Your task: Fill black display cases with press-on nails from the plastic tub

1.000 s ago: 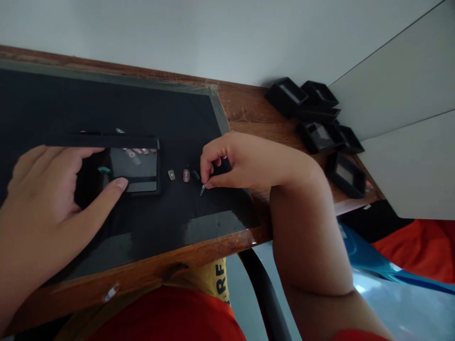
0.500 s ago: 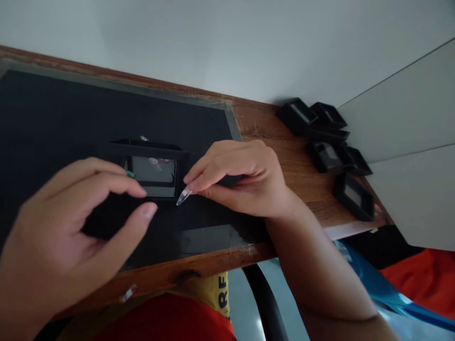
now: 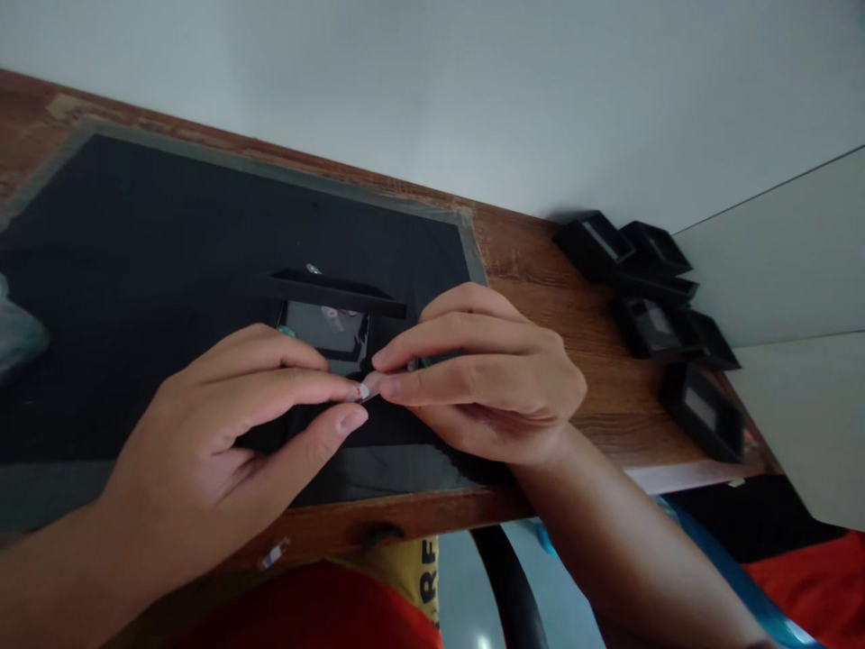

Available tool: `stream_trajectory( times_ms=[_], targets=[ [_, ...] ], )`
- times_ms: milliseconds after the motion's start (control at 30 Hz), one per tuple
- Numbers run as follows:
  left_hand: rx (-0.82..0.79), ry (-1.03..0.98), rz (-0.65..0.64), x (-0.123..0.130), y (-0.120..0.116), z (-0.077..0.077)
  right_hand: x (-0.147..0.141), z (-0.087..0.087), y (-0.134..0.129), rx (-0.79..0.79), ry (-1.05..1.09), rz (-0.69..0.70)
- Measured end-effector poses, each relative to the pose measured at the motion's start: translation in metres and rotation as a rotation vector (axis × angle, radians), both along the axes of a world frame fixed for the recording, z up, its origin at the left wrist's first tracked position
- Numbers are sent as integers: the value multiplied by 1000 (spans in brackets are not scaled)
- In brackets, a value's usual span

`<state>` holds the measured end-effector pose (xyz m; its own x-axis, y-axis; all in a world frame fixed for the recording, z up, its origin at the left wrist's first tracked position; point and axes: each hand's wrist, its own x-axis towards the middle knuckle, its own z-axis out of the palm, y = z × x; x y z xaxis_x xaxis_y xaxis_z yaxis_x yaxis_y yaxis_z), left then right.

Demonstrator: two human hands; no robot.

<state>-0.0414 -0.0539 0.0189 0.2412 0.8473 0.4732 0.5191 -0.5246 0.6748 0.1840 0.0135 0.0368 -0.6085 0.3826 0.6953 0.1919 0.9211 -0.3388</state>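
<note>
Between my two hands is a small clear plastic piece (image 3: 368, 388) with a white and red mark; its exact kind is hard to make out. My right hand (image 3: 483, 374) pinches its right end. At its left end are the thumb and forefinger of my left hand (image 3: 250, 428), closed on it. Just behind the fingers lies a black open box (image 3: 338, 296) with a raised far wall. Inside it rest a grey panel and a small clear piece (image 3: 332, 317). Another clear piece (image 3: 313, 269) lies behind the box.
A black mat (image 3: 168, 243) is taped onto the wooden table (image 3: 520, 261). Several black boxes (image 3: 652, 324) are grouped at the right by the white wall. A clear plastic bag (image 3: 17, 329) lies at the left edge. Another small clear piece (image 3: 274, 553) is on the table's front edge.
My left hand has moved right and closed on the clear piece in my right hand. The right hand's fingers have shifted around it. The camera view has swung slightly left.
</note>
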Motion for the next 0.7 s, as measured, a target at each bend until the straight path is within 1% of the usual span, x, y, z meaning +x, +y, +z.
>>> stream_trajectory(
  times_ms=[133, 233, 400, 533, 700],
  targets=[
    [-8, -42, 9, 0, -1, 0, -1, 0, 1, 12, 20, -24],
    [-34, -68, 27, 0, -1, -1, -1, 2, -1, -15, 13, -36],
    [-81, -102, 33, 0, 0, -3, -4, 2, -4, -58, 40, -16],
    [-136, -146, 13, -1, 0, -2, -6, 0, -5, -98, 74, -14],
    [-154, -154, -55, -2, -1, -3, -7, 1, -5, -193, 93, 3]
  ],
)
